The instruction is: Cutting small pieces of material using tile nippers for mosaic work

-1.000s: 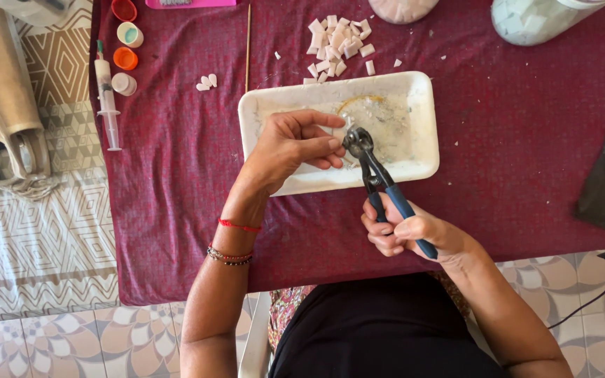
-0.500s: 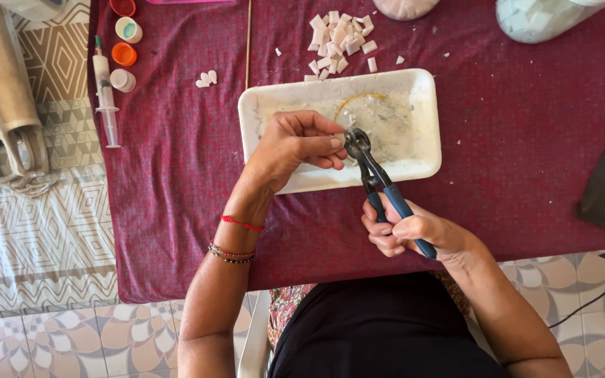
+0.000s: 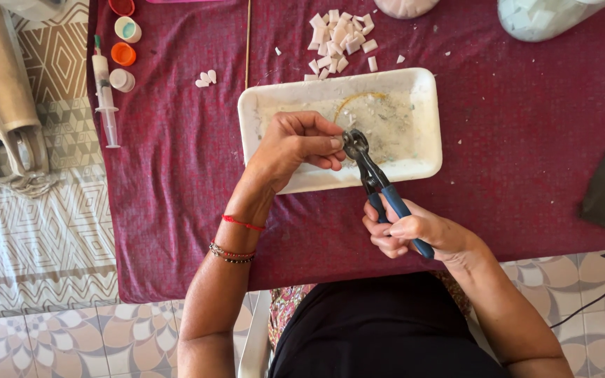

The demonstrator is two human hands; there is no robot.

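Right hand [image 3: 414,234]: nearest the body, at the worktop's near edge, closed around the blue handles of the nippers [image 3: 376,178]. The tool's head reaches forward over the near rim of the tray.

Left hand [image 3: 295,143]: wrist with a red thread and a beaded bracelet; fingers pinched together at the nipper head, apparently gripping a small piece there. The piece itself is hidden by the fingertips, so its shape cannot be told.

Tray [image 3: 425,112]: white, shallow, rectangular, lying on the dark red cloth [image 3: 512,161] that covers the worktop; pale crumbs and dust on its floor.

Heap of cut pieces [image 3: 337,35]: small, white to pinkish, beyond the tray's far rim; a few strays lie just beside it and three more [image 3: 206,78] well to the left.

Syringe [image 3: 105,98]: at the cloth's left edge, with round lids [image 3: 126,52], orange, white and teal, beside and beyond it.

Risks, as judged: the fingertips lie right against the cutting head, so a hard squeeze could nip them. A snapped fragment could fly past the tray rim onto the cloth or floor. A loose pinch could let the piece twist and break unevenly.
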